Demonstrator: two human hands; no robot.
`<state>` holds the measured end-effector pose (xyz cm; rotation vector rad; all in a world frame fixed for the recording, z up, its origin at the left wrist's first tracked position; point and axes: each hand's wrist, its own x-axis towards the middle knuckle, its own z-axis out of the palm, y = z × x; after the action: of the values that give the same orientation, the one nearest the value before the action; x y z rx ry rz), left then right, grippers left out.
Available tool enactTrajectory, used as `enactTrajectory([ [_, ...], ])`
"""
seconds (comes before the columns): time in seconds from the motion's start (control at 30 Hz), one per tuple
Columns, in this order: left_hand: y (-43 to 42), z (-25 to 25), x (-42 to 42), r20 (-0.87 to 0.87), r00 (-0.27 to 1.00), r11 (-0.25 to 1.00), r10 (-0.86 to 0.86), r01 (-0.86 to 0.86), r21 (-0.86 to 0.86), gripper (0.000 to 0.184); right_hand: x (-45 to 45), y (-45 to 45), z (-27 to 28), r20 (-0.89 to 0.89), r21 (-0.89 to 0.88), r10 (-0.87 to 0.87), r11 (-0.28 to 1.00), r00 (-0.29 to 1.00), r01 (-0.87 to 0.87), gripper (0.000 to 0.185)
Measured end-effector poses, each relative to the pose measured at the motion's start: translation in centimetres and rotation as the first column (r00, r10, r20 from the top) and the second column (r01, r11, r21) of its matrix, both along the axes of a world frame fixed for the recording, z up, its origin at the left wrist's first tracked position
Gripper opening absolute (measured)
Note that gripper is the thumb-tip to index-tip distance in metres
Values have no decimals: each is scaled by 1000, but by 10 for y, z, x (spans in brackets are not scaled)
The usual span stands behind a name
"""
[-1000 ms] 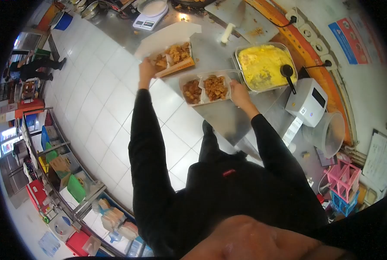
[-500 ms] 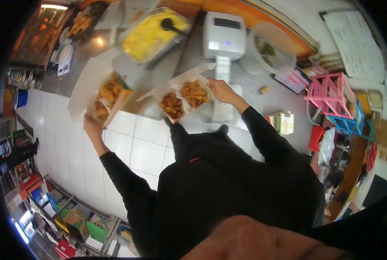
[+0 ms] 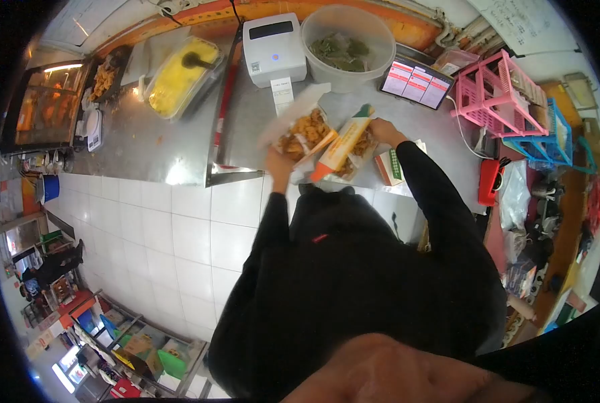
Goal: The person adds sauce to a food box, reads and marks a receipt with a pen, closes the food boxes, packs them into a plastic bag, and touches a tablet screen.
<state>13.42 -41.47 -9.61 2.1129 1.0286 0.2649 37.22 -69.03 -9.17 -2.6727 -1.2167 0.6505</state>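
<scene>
At centre frame, your left hand grips the near left edge of the left box, its lid raised and blurred. Expect light, thin card that flexes under pinching; the fried pieces inside are likely crisp and loose. Support the base and keep it level. Just right of centre, your right hand grips the right side of the right box; its fingertips are partly hidden. Hold by the wall, since grease may make the card slippery.
</scene>
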Motion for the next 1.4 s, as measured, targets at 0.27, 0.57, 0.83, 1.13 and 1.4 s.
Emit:
enactTrajectory([
  [0.27,-52,-48,3,343,919,980,197,-182,-74,42,1,-38,100,58,286,-140,951,988,118,40],
  [0.57,-256,134,29,618,782,408,77,541,-736,41,-97,-71,190,-512,857,-142,-17,847,515,62],
  [0.83,-326,208,105,659,600,442,454,490,-751,44,-82,-176,198,-317,899,-57,299,947,319,58],
  [1.13,-296,-3,28,239,935,882,262,-131,-453,19,-105,-391,85,-376,-192,-13,979,926,-64,41],
  [1.4,-345,-49,106,221,973,966,-64,116,-230,18,-54,-430,190,-352,367,161,930,922,-22,39],
])
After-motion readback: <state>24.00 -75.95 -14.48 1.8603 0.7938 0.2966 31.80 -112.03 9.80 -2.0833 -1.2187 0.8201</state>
